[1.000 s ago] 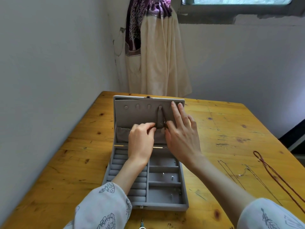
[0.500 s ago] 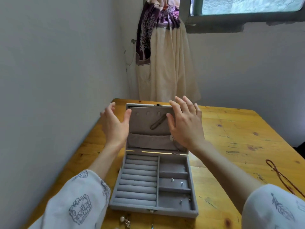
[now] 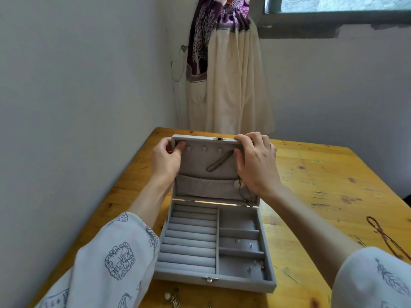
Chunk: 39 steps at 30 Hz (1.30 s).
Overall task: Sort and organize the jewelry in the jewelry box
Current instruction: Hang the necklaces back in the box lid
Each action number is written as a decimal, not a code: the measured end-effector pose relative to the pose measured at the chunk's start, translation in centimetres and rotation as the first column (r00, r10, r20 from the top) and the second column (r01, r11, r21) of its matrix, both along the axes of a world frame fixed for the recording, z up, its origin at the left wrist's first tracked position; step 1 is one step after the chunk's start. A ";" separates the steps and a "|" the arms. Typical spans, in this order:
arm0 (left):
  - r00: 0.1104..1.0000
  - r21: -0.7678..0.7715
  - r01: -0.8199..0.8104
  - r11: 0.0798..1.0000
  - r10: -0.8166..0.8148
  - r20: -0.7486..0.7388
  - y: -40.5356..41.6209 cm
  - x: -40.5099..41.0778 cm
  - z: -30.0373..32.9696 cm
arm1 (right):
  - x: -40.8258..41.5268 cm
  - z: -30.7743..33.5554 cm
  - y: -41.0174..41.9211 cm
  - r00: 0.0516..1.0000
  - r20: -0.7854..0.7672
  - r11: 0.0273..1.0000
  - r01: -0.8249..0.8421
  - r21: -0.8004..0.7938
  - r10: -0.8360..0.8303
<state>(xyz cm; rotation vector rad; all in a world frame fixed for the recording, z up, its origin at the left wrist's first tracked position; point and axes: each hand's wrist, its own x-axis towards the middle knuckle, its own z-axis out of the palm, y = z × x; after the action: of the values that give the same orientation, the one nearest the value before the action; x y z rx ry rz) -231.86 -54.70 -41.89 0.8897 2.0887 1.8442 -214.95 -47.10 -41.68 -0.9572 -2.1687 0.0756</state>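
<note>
Here grey jewelry box (image 3: 213,278) stands open on wooden bench (image 3: 322,196); lid (image 3: 204,167) upright; left hand (image 3: 165,161) grasps lid's top left corner, thumb on inner face; right hand (image 3: 255,163) grasps top right corner, fingers curled over edge; brown strap (image 3: 219,163) hangs slanted inside lid; small earrings (image 3: 250,245) lie in right compartments; red-brown cord necklace (image 3: 387,236) lies on bench, well apart at right.

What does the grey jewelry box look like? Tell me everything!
The jewelry box is grey and velvety, sitting open on the wooden table. Its lid stands upright, gripped at its top corners by the left hand and right hand. The lid has small tabs, a pouch and a brown cord. The base holds ring rolls at left, compartments with tiny earrings at right, and a metal clasp in front.
</note>
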 end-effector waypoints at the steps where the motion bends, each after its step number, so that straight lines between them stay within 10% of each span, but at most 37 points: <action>1: 1.000 0.001 0.003 1.000 -0.003 0.011 -0.1 0.0 0.1 | 0.0 0.0 -0.1 1.000 -0.011 1.000 -0.006 -0.004 0.006; 23: 0.961 -0.040 -0.128 0.991 0.114 -0.251 -7.4 6.1 0.3 | 8.7 -1.5 -6.2 0.991 -0.085 0.959 -0.122 -0.255 0.103; 29: 0.918 -0.111 0.162 0.981 -0.191 -0.348 -8.2 14.6 -0.5 | 15.4 -2.4 -7.8 0.999 0.007 0.949 -0.027 -0.314 0.031; 34: 0.770 -0.342 0.411 0.845 -0.523 -0.365 -6.1 21.0 -2.5 | 21.8 -3.4 -6.8 0.994 0.090 0.937 0.094 -0.337 -0.068; 39: 0.459 -0.818 0.359 0.449 -0.848 -0.264 -3.2 24.8 -6.0 | 27.7 -5.7 -3.9 0.930 0.230 0.838 0.359 -0.412 -0.286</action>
<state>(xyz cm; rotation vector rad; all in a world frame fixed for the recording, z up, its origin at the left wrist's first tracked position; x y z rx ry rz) -207.03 -57.93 -47.93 1.9390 1.9513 0.2525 -187.27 -51.00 -47.41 -1.6369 -2.1394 0.3606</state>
